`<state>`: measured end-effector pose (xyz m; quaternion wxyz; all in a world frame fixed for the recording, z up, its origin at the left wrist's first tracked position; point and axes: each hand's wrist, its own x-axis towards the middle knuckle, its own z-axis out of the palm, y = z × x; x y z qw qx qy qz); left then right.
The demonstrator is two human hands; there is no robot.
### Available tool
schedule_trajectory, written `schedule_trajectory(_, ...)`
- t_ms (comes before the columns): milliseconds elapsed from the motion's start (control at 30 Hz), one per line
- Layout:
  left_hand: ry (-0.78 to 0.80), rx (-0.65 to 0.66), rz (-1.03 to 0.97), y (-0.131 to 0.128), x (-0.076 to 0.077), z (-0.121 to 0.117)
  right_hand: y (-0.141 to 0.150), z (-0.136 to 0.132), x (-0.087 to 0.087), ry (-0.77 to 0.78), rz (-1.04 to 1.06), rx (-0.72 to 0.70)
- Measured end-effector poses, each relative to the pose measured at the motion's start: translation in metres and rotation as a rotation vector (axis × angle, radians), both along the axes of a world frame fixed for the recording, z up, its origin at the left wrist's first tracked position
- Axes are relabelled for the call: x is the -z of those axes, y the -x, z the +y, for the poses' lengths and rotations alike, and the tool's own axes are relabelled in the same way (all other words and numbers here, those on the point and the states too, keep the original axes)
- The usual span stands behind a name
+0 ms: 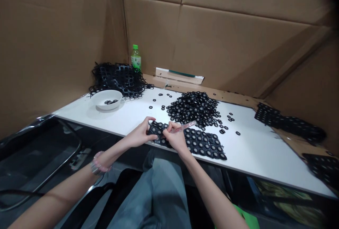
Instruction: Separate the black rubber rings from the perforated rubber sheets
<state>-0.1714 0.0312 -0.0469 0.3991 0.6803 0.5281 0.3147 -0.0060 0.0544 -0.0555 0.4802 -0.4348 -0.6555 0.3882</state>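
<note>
A sheet of joined black rubber rings with pale metal centres [203, 143] lies on the white table [251, 151] in front of me. My left hand [140, 133] pinches the sheet's left end between thumb and fingers. My right hand [176, 138] grips a slim transparent tube with red markings [184, 127], and its tip meets the sheet near my left fingers. Beyond the hands lies a heap of loose black rings [193, 109], with several strays scattered around it. My fingers hide part of the sheet.
A white bowl [107, 99] holding a few rings and a tangled black lattice [116, 79] sit at the far left. Behind them stands a green-capped bottle [135, 58]. More black sheets [288, 125] lie at the right. Cardboard walls surround the table.
</note>
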Motion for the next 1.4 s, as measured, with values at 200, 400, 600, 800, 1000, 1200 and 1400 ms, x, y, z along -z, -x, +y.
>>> schedule_trajectory(200,0.034,0.031,-0.17,-0.001,0.005,0.001,0.003,-0.004,0.0,-0.041,-0.029,-0.014)
schedule_trajectory(400,0.123,0.057,-0.398,-0.003,0.009,0.003,0.008,-0.007,0.002,-0.059,-0.042,-0.041)
schedule_trajectory(600,0.009,0.179,0.068,0.013,-0.012,0.003,-0.003,0.001,-0.004,0.044,0.072,-0.06)
schedule_trajectory(800,-0.352,-0.008,0.63,0.005,-0.037,0.021,-0.021,0.036,-0.01,0.097,0.25,0.141)
schedule_trajectory(1000,-0.28,0.223,0.496,-0.022,-0.013,0.056,-0.017,0.048,0.006,0.074,0.201,0.196)
schedule_trajectory(1200,-0.177,0.367,0.415,-0.019,-0.004,0.077,-0.019,0.042,0.005,0.014,0.125,0.189)
schedule_trajectory(1400,-0.228,0.322,0.258,-0.019,-0.002,0.07,-0.019,0.043,0.006,-0.021,0.058,0.158)
